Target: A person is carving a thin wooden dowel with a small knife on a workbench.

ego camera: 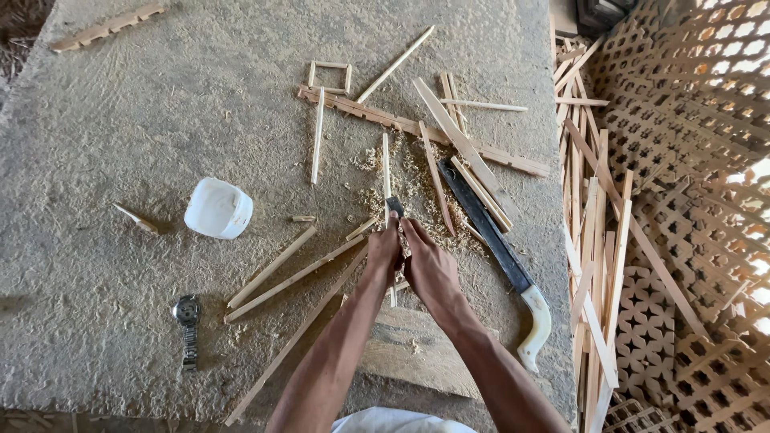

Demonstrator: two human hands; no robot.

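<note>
Hands gripping thin stick, perhaps a blade

The surface is a rough grey slab dusted with sawdust. A white plastic tub sits left of its middle, and a wristwatch lies nearer the near left corner. Thin wooden sticks lie scattered across the middle, with shavings among them. A long dark blade with a pale handle lies along the right edge. One notched strip rests at the far left corner.
</note>
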